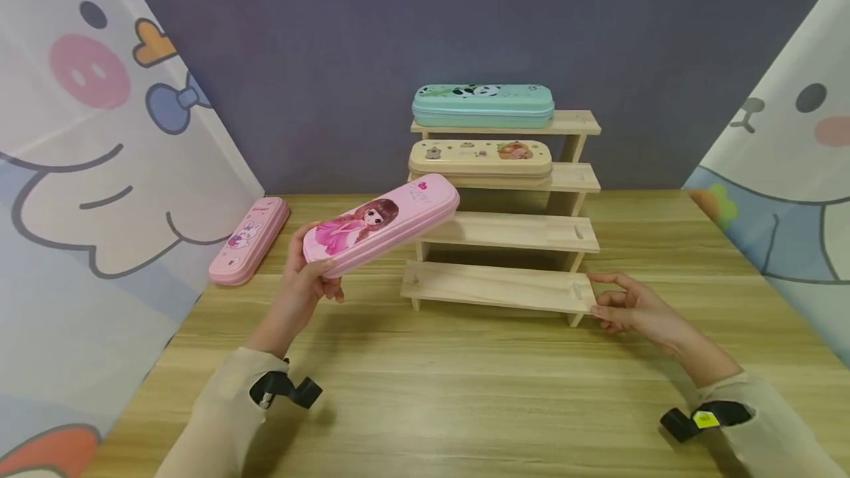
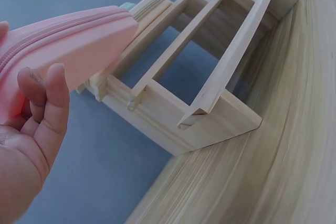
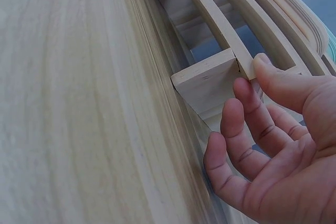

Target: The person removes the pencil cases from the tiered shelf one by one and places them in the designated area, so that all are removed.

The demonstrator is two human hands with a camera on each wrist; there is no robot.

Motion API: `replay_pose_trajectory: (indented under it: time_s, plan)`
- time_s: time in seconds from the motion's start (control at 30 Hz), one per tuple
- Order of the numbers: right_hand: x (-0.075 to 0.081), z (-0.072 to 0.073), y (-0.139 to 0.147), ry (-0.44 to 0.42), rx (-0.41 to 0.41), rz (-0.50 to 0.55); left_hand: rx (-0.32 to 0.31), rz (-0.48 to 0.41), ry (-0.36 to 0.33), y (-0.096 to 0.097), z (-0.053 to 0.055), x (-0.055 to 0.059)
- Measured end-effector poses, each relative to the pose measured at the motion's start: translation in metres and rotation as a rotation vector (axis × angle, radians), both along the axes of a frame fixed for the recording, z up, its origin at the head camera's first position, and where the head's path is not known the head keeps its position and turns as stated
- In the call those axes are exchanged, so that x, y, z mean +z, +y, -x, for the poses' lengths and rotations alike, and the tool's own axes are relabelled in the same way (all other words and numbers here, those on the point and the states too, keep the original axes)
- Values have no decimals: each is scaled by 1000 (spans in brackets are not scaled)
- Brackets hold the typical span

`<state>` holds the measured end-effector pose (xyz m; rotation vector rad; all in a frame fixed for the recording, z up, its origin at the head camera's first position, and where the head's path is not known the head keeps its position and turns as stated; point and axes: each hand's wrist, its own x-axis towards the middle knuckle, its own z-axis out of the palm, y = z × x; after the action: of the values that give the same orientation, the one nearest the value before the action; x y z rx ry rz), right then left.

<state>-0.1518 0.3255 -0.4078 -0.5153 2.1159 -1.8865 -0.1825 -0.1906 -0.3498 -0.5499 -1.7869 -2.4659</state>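
Note:
My left hand (image 1: 302,292) grips the left end of a pink pencil case (image 1: 405,216) with a long-haired doll figure on its lid, holding it tilted above the table. In the left wrist view, the case's zipped side (image 2: 79,35) faces the camera. The wooden stepped rack (image 1: 491,286) stands to its right. At the rack's right end, my right hand (image 1: 637,312) pinches the lowest step between thumb and fingers. A mint panda pencil case (image 1: 488,113) lies on the top step, and a cream pencil case (image 1: 478,161) on the step below. The two lower steps are bare.
Another pink pencil case (image 1: 249,242), with a rabbit print, lies on the wood-grain table (image 1: 425,389) at the left. Cartoon-printed panels (image 1: 80,153) flank the table on both sides. A dark grey wall (image 1: 332,35) rises behind the rack.

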Motion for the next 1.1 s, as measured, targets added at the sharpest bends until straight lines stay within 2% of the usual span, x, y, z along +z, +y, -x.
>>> replay_pose_trajectory:
  time_s: [0.1,0.33,0.5,1.1]
  plan:
    - [0,0,-1,-4,5,4,7,-13,-4,-4,-1,-1]
    - [1,1,0,-2,14,17,10,-41,49,-12,-2,-1]
    - [1,1,0,-1,22,15,18,-71,62,-18,-5,-1]
    - [0,2,1,-5,20,14,140,-105,37,-38,-9,0]
